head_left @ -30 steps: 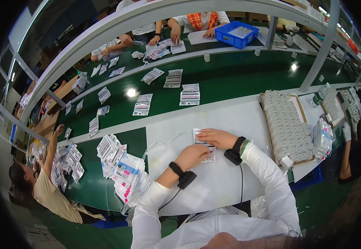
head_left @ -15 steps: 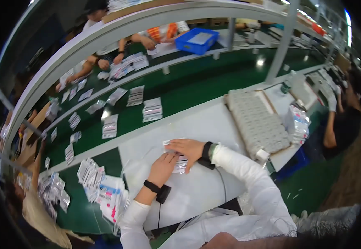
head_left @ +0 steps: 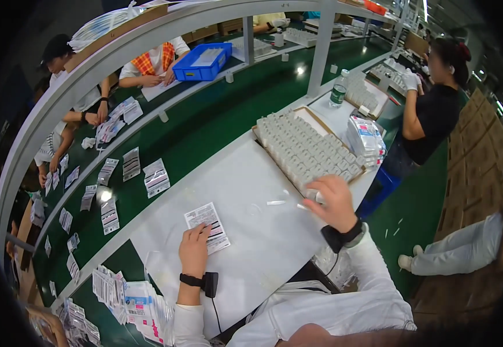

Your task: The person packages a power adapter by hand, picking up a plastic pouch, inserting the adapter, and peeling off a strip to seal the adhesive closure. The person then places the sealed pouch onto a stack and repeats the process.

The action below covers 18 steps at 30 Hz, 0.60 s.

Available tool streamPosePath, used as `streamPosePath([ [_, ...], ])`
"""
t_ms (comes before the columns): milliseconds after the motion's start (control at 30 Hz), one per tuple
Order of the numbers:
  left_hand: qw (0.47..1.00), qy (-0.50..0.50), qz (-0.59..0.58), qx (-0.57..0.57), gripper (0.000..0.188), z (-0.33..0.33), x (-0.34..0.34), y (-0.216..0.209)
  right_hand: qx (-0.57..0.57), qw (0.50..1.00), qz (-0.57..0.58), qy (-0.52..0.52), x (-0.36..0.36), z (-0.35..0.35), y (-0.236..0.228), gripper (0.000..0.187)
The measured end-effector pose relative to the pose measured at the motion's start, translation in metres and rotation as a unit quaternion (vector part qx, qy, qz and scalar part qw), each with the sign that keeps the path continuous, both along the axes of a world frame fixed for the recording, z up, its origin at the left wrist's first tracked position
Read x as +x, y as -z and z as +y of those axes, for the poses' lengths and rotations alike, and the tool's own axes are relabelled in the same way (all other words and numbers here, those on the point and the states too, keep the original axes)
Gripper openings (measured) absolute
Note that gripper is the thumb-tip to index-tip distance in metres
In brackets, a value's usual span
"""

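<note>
On the white tabletop [head_left: 251, 248] lies a flat printed pouch [head_left: 217, 238], white with dark and pink stripes. My left hand [head_left: 195, 248] rests on its lower left part, fingers laid flat over it. At the near corner of a shallow tray [head_left: 352, 137], filled with rows of small white pieces [head_left: 298, 144], is my right hand [head_left: 333, 202]. Its fingers and thumb are closed round one small white piece [head_left: 319, 197]. Two thin white strips [head_left: 275, 203] lie on the table left of that hand.
Stacked pouches [head_left: 141, 303] lie at the near left. Beyond my table, a green conveyor belt [head_left: 205, 130] carries scattered pouches. A bottle [head_left: 338, 92] and a pouch bundle [head_left: 367, 139] stand beyond the tray. A metal frame post [head_left: 321, 52] rises ahead. Co-workers sit across and at right.
My right hand has left the pouch and moved right to the tray, where it grips a white piece. My left hand stays on the pouch. The view has turned right.
</note>
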<state>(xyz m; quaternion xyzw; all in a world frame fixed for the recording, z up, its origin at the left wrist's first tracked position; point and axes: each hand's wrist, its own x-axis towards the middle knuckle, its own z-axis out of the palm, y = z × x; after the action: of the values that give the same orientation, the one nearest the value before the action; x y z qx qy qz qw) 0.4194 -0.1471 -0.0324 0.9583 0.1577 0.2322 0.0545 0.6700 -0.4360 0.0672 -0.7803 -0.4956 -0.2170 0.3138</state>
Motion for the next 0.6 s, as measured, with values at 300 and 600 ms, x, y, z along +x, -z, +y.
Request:
streamPosePath([
  [300,0.998,-0.033,0.045,0.004,0.035,-0.006,-0.001,-0.003,-0.095,0.993,-0.030,0.065,0.006,-0.058,0.028,0.035],
  [600,0.996,-0.012,-0.009,-0.087,0.035,-0.004,0.001,0.009,0.056,0.744,0.601,-0.288,-0.042,0.034,0.029,0.041],
])
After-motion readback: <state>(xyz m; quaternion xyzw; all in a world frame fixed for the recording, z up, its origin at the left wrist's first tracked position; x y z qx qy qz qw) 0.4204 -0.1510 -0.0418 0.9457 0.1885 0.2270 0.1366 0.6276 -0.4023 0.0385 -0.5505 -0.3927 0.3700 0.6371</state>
